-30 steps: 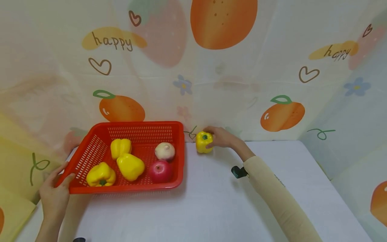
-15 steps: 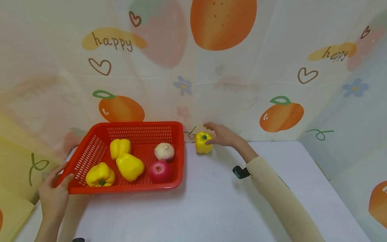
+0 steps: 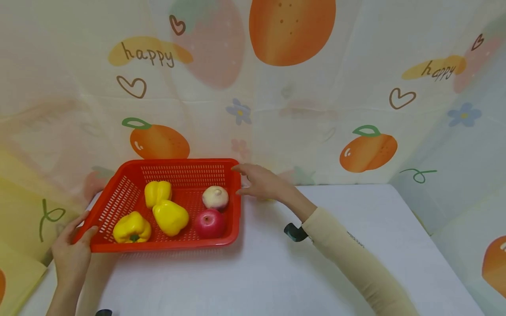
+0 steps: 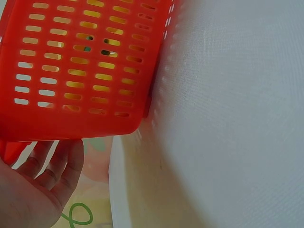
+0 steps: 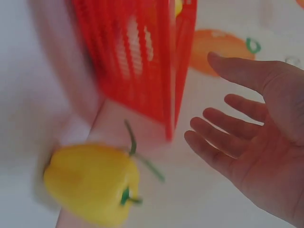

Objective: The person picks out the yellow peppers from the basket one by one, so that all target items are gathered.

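My left hand (image 3: 73, 248) grips the near left corner of a red plastic basket (image 3: 170, 247); in the left wrist view its fingers (image 4: 71, 166) curl up under the rim. My right hand (image 3: 262, 181) is at the basket's right rim, fingers spread and holding nothing. Below it on the table, a yellow bell pepper (image 5: 92, 183) with a green stem shows in the right wrist view; the hand mostly hides it from the head view. Inside the basket lie two yellow bell peppers (image 3: 132, 227), a yellow pear-shaped piece (image 3: 171, 218), a red apple (image 3: 210, 224) and a whitish, purple-tinged bulb (image 3: 215, 197).
A white table (image 3: 253, 281) carries everything. Behind it and at both sides hangs a fruit-printed curtain (image 3: 292, 109), close to the back of the basket. A small dark device (image 3: 295, 232) is worn at the right wrist.
My right hand lets go of the yellow bell pepper, which stays on the table, then moves left to the basket's right rim. My left hand and the basket stay in place.
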### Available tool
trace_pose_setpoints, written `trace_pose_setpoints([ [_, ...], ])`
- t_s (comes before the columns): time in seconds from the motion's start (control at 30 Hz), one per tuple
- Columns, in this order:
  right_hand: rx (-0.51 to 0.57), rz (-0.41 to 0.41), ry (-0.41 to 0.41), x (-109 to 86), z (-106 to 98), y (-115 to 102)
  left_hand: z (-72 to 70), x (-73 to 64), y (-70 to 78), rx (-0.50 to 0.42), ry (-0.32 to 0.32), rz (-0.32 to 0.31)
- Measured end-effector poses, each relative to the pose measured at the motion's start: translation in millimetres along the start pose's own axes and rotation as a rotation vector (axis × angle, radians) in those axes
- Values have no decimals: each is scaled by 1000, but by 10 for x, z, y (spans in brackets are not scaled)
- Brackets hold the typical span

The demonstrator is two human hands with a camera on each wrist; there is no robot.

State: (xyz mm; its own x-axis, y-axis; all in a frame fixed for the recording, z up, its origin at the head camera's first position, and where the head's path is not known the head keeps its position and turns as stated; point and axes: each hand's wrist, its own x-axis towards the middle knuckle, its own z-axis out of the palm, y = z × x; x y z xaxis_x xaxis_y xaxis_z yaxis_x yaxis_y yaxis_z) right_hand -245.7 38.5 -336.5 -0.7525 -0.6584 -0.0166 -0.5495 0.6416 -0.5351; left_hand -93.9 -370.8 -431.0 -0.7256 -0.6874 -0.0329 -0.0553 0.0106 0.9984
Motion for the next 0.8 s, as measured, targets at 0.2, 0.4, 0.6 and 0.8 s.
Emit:
trace_pose_setpoints([
  [0.2, -59, -13, -4, 105, 194, -261, -3, 3, 0, 10, 4, 6],
  [0.4, -205, 46, 40, 181, 473, -540, -22, -1, 14, 2, 7, -1],
  [0.6, -265, 51, 61, 222, 741, -806, -26, 2, 16, -32, 13, -12],
  [0.8, -288, 50, 116, 221, 957, -988, -11, 4, 13, -17, -2, -8],
])
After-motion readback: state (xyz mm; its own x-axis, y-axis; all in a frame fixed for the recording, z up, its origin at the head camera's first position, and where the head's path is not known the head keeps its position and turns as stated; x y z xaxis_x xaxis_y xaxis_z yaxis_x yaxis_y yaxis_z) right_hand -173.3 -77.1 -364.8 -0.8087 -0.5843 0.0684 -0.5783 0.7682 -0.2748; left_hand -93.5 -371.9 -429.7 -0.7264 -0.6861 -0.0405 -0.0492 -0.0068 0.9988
